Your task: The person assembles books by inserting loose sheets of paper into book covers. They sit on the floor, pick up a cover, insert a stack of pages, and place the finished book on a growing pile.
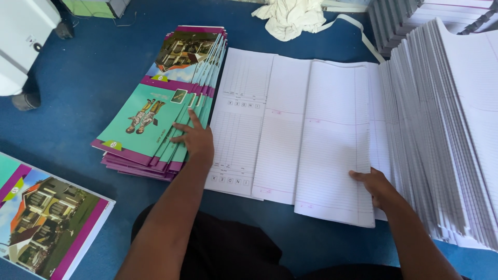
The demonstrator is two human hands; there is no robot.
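My left hand [193,138] rests flat on a fanned pile of teal and purple printed covers [155,111], fingers spread over their right edges. My right hand [374,184] grips the right edge of a bundle of white ruled sheets [332,145] lying on the blue surface. Left of that bundle lie two more overlapping piles of white sheets [259,124], the leftmost printed with an index table. A large fanned stack of white ruled sheets [446,140] slopes up at the right, just beside my right hand.
Another printed cover [46,223] lies at the lower left. A crumpled white cloth [290,18] and a strap sit at the top. Grey-edged stacks [404,21] stand at the top right. A white machine part [21,36] is at the upper left.
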